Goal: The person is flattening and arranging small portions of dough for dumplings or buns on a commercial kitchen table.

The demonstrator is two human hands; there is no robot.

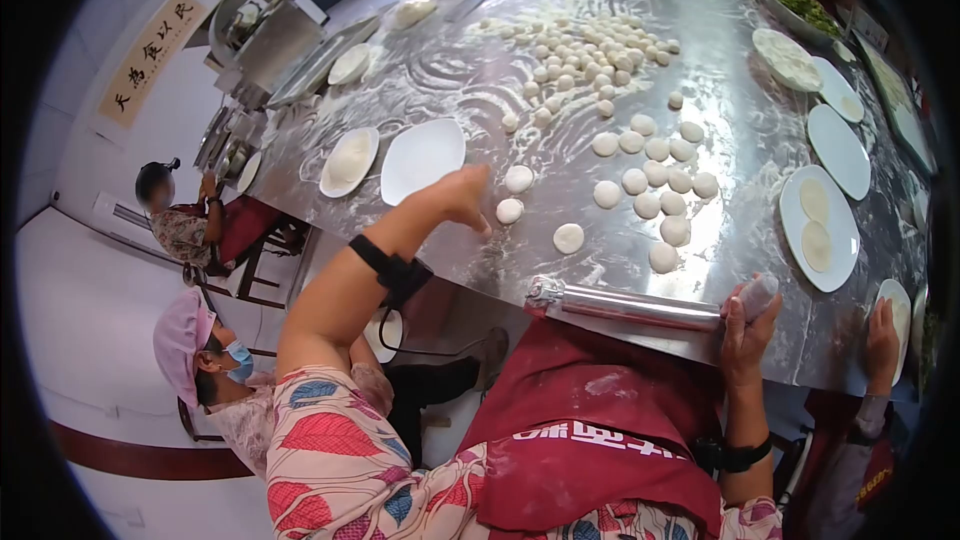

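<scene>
My left hand (465, 197) reaches over the metal table with thumb and fingers apart, holding nothing that I can see. Just to its right lie two small dough discs, the upper dough disc (519, 179) and the lower one (510, 211). Another flattened dough disc (568, 238) lies farther right. At the table's near edge, my right hand (750, 325) is closed around the pale right-hand handle of a shiny metal rolling pin (640, 306). The pin lies sideways in front of my red apron. Several flattened dough rounds (655, 173) are spread beyond it.
A heap of dough balls (600, 50) sits on the floured table (440, 70). A white square plate (423, 160) is beyond my left hand; a plate with wrappers (822, 230) stands at right. A co-worker's hand (882, 340) is at the right edge; a person in a pink cap (183, 335) sits left.
</scene>
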